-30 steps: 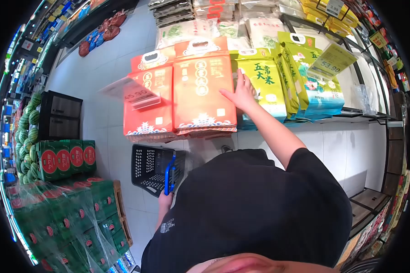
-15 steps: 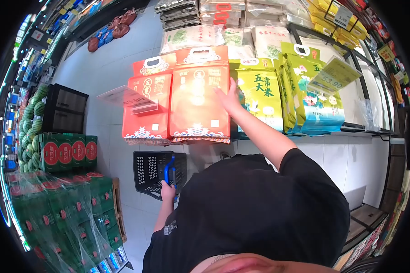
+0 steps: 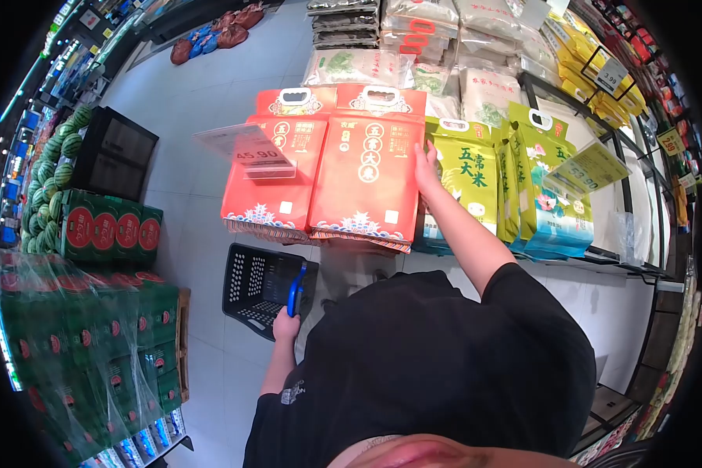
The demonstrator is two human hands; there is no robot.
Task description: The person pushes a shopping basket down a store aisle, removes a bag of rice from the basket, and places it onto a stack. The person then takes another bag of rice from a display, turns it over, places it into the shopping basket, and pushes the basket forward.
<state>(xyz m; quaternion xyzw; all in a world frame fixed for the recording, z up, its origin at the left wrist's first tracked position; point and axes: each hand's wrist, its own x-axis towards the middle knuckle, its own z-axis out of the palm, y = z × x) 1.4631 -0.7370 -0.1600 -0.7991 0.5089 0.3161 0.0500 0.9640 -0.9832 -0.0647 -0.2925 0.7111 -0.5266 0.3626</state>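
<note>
open basket (image 3: 261, 282), sign (image 3: 259, 154) before left red bag (image 3: 295, 196)

You wear a loose black top (image 3: 437, 366) with short sleeves (image 3: 519, 300), plain except for a small, pale printed logo (image 3: 293, 392) toward your left side.

Upper left: reddish-brown and blue bundles (image 3: 232, 36) on pale tiled floor (image 3: 226, 93). Left side: striped watermelons (image 3: 64, 150) heaped beside a dark box-like stand (image 3: 117, 160); just below, a row of green cartons (image 3: 117, 248) with round red labels. Lower left: larger carton stack (image 3: 86, 327) under clear wrap, wooden slats (image 3: 183, 343) along its right side. Top centre: dark packs (image 3: 343, 31), piled left of white packs (image 3: 421, 12). Upper right: yellow packs (image 3: 565, 58); black-framed card (image 3: 611, 76) reads 3.99.
</note>
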